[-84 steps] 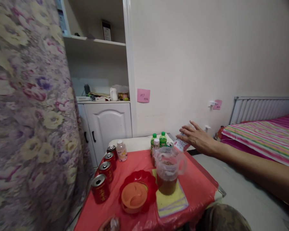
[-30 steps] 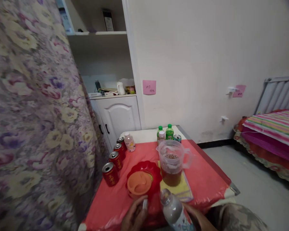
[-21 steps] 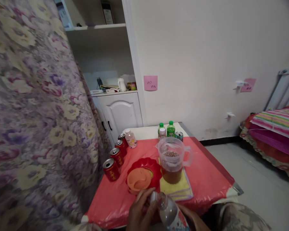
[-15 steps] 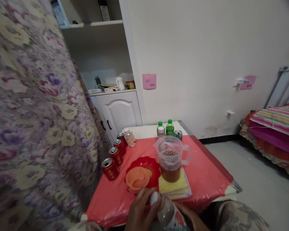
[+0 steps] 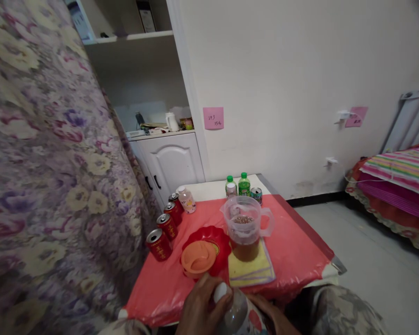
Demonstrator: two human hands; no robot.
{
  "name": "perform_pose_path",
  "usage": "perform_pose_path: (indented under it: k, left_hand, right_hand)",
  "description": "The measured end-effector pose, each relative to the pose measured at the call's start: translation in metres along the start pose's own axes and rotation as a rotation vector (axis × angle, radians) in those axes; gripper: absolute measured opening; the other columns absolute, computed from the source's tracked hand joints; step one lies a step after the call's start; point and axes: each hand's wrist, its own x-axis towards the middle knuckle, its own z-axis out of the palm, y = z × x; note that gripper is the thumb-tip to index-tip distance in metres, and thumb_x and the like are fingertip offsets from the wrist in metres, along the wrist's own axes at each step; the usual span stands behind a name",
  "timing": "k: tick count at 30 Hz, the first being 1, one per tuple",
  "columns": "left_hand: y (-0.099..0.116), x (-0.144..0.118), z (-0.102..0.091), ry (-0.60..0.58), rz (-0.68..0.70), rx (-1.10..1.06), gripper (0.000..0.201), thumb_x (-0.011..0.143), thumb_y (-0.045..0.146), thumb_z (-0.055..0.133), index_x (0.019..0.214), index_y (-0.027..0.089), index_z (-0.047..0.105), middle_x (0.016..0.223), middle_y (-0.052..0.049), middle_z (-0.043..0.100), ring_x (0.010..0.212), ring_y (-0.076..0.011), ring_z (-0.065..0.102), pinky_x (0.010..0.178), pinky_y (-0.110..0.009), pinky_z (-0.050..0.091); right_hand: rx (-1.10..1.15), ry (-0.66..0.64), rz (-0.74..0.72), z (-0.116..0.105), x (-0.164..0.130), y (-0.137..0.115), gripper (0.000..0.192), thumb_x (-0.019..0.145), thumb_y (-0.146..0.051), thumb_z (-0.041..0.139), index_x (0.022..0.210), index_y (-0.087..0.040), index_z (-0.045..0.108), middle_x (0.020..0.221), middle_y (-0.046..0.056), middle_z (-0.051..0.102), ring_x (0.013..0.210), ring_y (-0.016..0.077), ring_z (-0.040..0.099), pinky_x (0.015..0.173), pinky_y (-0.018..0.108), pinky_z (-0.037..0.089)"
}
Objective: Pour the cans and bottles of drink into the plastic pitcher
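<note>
At the near edge of the desk (image 5: 300, 251), the left hand (image 5: 200, 309) curls its fingers (image 5: 209, 286) around the white cap (image 5: 220, 292) of a tilted bottle (image 5: 239, 316), while the right hand (image 5: 275, 318) grips the bottle's body, near the pitcher (image 5: 246, 228).

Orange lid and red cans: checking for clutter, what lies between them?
Nothing: only bare red tablecloth separates the orange lid from the nearest red can, head view.
</note>
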Motion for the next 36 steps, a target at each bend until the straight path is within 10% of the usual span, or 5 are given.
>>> perform_pose_path:
  k: [15,20,27,36]
  left_hand:
    - [-0.021,0.002,-0.021,-0.325,0.031,-0.375,0.038,0.083,0.042,0.067,0.121,0.039,0.070,0.140,-0.003,0.062,0.133,-0.0288,0.050,0.115,-0.047,0.032]
    - [-0.031,0.003,-0.016,-0.197,-0.016,-0.297,0.060,0.074,0.040,0.077,0.132,0.037,0.062,0.148,-0.005,0.057,0.140,-0.0309,0.044,0.117,-0.047,0.030]
    - [-0.019,0.009,-0.008,-0.099,-0.011,-0.140,0.036,0.082,0.052,0.063,0.094,0.020,0.076,0.088,-0.008,0.074,0.083,-0.0262,0.066,0.076,-0.036,0.052]
    - [-0.033,0.002,-0.011,-0.125,-0.023,-0.238,0.048,0.083,0.051,0.064,0.126,0.030,0.066,0.138,-0.008,0.064,0.130,-0.0306,0.055,0.112,-0.047,0.038]
  right_hand:
    - [0.329,-0.188,0.069,0.002,-0.002,-0.014,0.098,0.049,-0.067,0.085,0.134,-0.023,0.062,0.138,0.014,0.063,0.137,0.0409,0.045,0.118,0.053,0.025]
    - [0.340,-0.175,0.097,0.002,-0.003,-0.012,0.105,0.047,-0.070,0.085,0.137,-0.022,0.059,0.140,0.015,0.060,0.140,0.0422,0.040,0.118,0.055,0.023]
    - [0.319,-0.171,0.107,0.002,0.000,-0.015,0.101,0.051,-0.061,0.087,0.138,-0.021,0.057,0.143,0.016,0.058,0.140,0.0411,0.042,0.118,0.054,0.025]
    - [0.354,-0.169,0.040,0.004,0.001,-0.026,0.098,0.054,-0.060,0.087,0.139,-0.021,0.056,0.150,0.015,0.050,0.142,0.0382,0.040,0.119,0.050,0.027]
